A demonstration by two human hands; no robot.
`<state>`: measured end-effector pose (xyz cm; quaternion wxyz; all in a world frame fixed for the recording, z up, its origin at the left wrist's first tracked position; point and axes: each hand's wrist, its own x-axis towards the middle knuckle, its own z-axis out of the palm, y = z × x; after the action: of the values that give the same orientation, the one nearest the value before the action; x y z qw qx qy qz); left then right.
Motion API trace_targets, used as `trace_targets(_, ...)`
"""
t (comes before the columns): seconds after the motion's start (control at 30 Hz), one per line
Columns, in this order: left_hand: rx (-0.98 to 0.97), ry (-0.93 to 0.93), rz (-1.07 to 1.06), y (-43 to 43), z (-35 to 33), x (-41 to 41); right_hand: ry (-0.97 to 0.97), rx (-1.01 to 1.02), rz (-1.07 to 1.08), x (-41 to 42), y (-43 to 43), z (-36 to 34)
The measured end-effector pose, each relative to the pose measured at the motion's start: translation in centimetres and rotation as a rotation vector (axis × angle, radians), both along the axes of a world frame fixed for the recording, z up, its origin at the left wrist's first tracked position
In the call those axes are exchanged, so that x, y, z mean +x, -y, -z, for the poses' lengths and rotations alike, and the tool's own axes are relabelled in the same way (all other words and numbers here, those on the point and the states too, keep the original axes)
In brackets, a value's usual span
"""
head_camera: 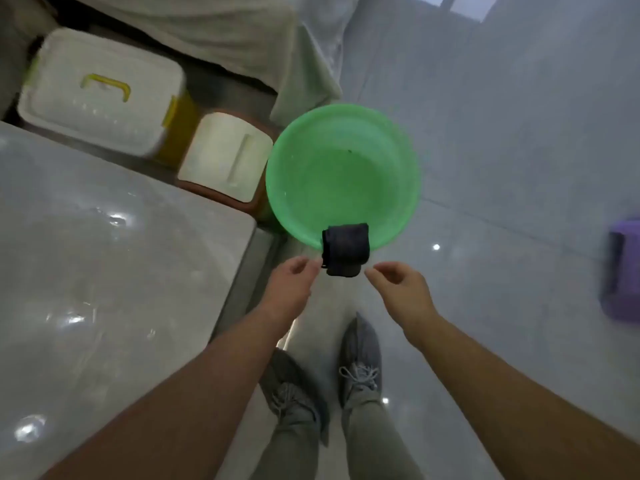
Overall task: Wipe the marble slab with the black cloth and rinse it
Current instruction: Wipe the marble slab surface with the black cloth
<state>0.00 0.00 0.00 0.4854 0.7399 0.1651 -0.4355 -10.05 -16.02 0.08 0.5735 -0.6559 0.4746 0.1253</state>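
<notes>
The black cloth [346,251] is folded and draped over the near rim of a green plastic basin [398,161] that stands on the floor. My left hand [291,282] reaches toward the cloth, its fingertips right at the cloth's left edge and its fingers loosely curled. My right hand [398,289] hovers just right of the cloth with thumb and forefinger apart, a small gap from the fabric. The marble slab [104,271] is a glossy grey tabletop on my left, with wet-looking reflections on it.
Beyond the slab, a white lidded box with a yellow handle [100,95] and a smaller white-lidded container [225,157] stand on the floor. A pale draped sheet [242,36] lies at the back, a purple object [623,271] is at the right edge, and my grey shoes [360,365] are below.
</notes>
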Motion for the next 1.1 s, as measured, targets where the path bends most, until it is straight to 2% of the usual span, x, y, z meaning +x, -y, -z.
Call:
trace_targets(0.17,-0.025,0.001,-0.027,1.8,6.2,1.0,0.037,0.125,0.191,2.3,0.3,5.6)
trace_targets(0.37,-0.129,-0.123,-0.068,3.0,9.1,0.2,0.079,0.26,0.257,3.1,0.0,9.1)
trace_targets(0.53,-0.123,-0.111,-0.101,3.0,9.3,-0.3,0.064,0.228,0.197,2.9,0.0,9.6)
trace_targets(0.8,-0.189,-0.043,-0.191,3.3,4.9,-1.0,0.117,0.106,0.2,3.0,-1.0,5.3)
trace_targets(1.1,-0.303,0.097,-0.449,-1.2,-7.1,1.6,0.332,0.146,0.016,7.3,-4.6,-7.4)
